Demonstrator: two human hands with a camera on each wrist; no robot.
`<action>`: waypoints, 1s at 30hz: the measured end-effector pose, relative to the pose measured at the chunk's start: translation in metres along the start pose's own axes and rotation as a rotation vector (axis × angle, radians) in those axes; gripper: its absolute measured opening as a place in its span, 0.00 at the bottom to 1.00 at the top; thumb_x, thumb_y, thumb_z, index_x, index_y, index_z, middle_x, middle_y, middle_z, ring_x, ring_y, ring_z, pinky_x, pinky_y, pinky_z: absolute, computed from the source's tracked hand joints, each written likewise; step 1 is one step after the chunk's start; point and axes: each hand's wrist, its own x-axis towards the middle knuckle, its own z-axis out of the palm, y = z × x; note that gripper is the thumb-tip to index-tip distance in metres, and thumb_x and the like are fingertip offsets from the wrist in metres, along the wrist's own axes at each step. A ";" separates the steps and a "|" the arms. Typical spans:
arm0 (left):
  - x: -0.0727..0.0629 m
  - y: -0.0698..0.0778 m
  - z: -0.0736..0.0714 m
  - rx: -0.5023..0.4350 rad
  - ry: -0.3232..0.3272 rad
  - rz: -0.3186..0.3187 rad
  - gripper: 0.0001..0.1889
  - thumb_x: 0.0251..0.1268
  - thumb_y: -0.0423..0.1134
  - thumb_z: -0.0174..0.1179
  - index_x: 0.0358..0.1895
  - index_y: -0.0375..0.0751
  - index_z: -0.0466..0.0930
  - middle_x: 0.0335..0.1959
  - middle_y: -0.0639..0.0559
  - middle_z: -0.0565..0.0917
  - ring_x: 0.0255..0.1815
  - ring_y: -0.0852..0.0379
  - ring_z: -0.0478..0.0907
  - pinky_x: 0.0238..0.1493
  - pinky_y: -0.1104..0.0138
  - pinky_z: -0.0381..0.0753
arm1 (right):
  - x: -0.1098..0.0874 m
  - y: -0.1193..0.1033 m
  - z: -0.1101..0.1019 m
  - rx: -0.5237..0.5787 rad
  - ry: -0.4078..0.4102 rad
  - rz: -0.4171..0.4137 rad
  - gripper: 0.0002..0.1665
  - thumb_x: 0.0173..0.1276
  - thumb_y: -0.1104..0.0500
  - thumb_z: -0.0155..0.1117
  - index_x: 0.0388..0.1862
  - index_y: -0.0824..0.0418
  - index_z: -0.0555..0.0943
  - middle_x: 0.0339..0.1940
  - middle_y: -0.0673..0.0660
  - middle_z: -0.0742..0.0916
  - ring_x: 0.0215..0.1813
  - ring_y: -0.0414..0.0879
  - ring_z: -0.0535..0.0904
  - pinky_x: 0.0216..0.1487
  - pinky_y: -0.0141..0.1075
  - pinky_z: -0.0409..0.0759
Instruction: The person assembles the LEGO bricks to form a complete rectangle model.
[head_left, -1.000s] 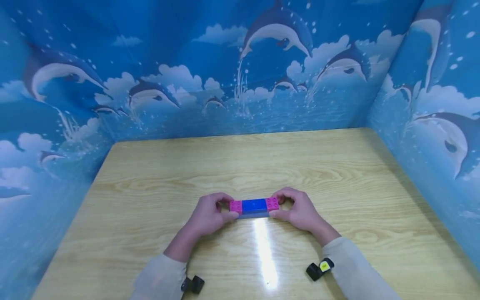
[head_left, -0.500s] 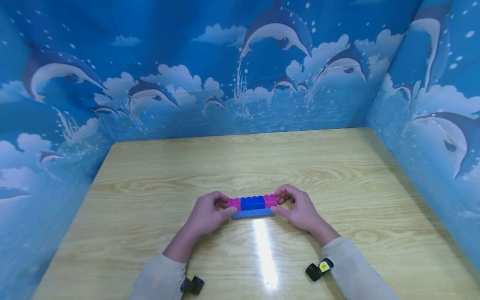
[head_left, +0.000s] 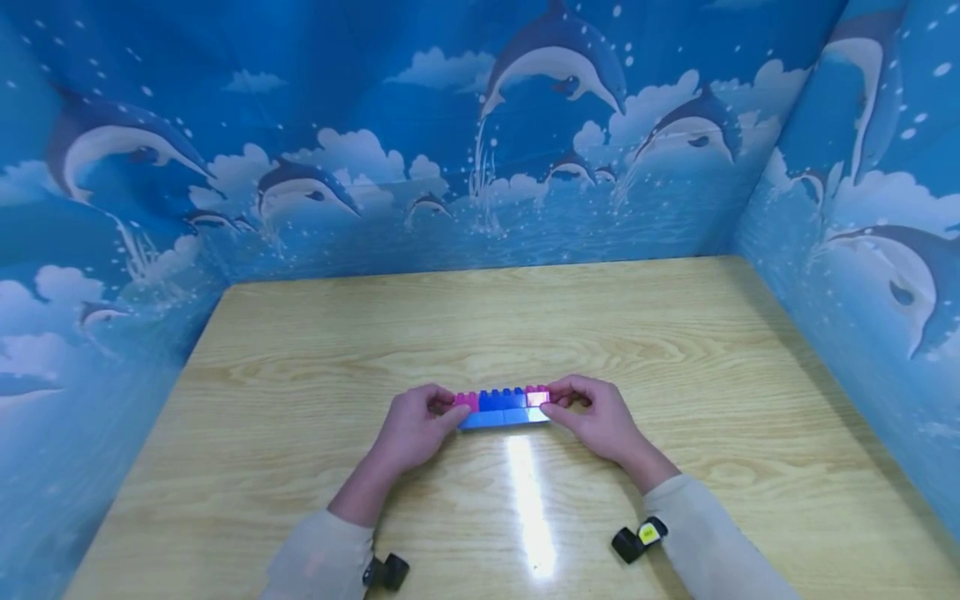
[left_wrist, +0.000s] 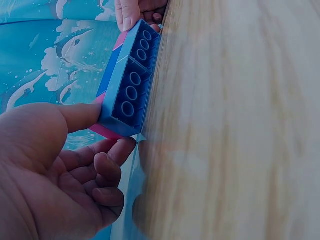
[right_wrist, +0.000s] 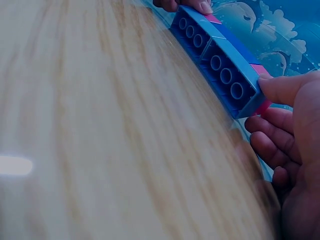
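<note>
Between the two hands is a bar of joined toy building bricks (head_left: 503,401). Its upper layer has a dark blue brick (head_left: 502,400) in the middle and a pink brick at either end; two lighter blue bricks (head_left: 482,418) form the lower layer. My left hand (head_left: 419,427) pinches the left end between thumb and fingers, and my right hand (head_left: 596,417) pinches the right end the same way. Both wrist views show the hollow underside with round tubes (left_wrist: 132,93), tipped up off the table. Fingertips behind the bar are partly hidden.
A light wood-grain table (head_left: 480,333) lies beneath the hands, with a bright light reflection in front of them. Blue dolphin-print curtains (head_left: 480,150) stand along its back and sides. Black wrist cameras (head_left: 628,543) sit at both cuffs.
The brick bar has tilted in the hands, its studs turning away toward the back and its lower blue layer coming into view. Both hands still grip its ends.
</note>
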 end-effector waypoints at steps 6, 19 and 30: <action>0.000 -0.001 0.001 -0.004 -0.012 -0.001 0.17 0.66 0.45 0.67 0.51 0.37 0.82 0.38 0.52 0.82 0.40 0.55 0.79 0.43 0.61 0.82 | 0.000 -0.001 0.002 -0.033 0.017 0.002 0.12 0.66 0.51 0.73 0.46 0.54 0.88 0.34 0.45 0.86 0.38 0.45 0.80 0.40 0.39 0.78; 0.007 -0.001 0.004 0.029 0.003 0.013 0.15 0.68 0.44 0.65 0.49 0.37 0.83 0.38 0.51 0.82 0.39 0.54 0.79 0.44 0.60 0.82 | 0.003 0.003 0.007 -0.114 0.063 -0.037 0.12 0.70 0.52 0.69 0.46 0.57 0.88 0.32 0.45 0.85 0.34 0.43 0.78 0.35 0.36 0.78; 0.011 0.000 0.006 0.070 0.028 -0.024 0.16 0.69 0.46 0.64 0.49 0.36 0.83 0.38 0.50 0.83 0.39 0.53 0.78 0.44 0.59 0.81 | 0.004 0.001 0.010 -0.189 0.073 -0.032 0.14 0.73 0.50 0.65 0.44 0.58 0.89 0.27 0.45 0.82 0.31 0.44 0.75 0.32 0.37 0.75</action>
